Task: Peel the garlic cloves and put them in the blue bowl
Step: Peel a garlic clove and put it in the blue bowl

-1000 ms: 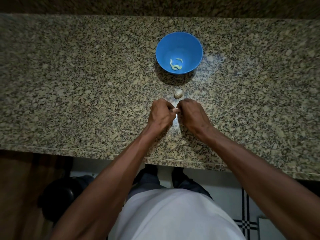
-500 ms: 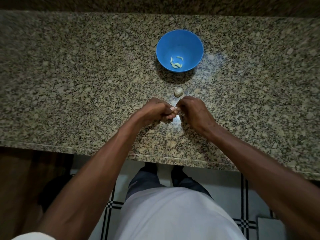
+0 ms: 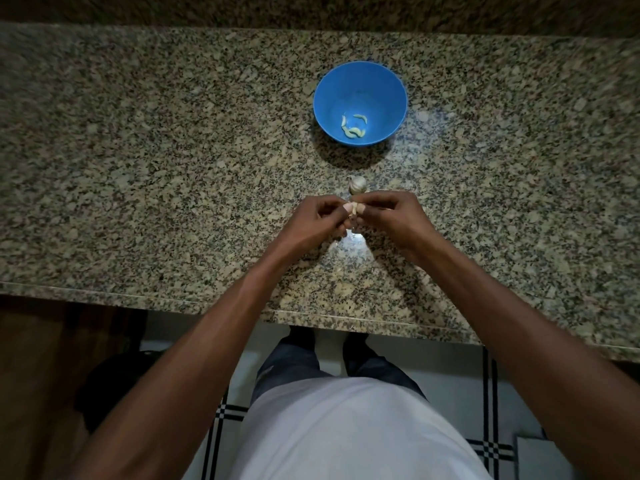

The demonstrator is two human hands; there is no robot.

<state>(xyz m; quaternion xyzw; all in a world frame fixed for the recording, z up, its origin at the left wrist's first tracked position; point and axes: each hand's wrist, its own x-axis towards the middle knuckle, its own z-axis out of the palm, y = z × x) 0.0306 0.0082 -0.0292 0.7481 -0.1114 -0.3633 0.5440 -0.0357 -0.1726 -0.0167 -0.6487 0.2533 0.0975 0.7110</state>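
Note:
A blue bowl (image 3: pixel 360 81) stands on the granite counter (image 3: pixel 138 168), and a few pale peeled garlic cloves (image 3: pixel 354 128) lie at its bottom. Just in front of it sits a small garlic bulb (image 3: pixel 357 183). Below the bulb my left hand (image 3: pixel 317 223) and my right hand (image 3: pixel 391 216) meet above the counter, and both pinch one small garlic clove (image 3: pixel 354 209) between their fingertips. Most of that clove is hidden by my fingers.
The counter's front edge (image 3: pixel 207 303) runs across the middle of the view. A dark granite backsplash (image 3: pixel 311 12) rises behind the bowl. Below the edge are my legs, a white shirt and a tiled floor.
Both hands have stayed together on the clove just in front of the bulb. My left wrist has turned and its fingers have shifted on the clove. The bowl and bulb have not moved.

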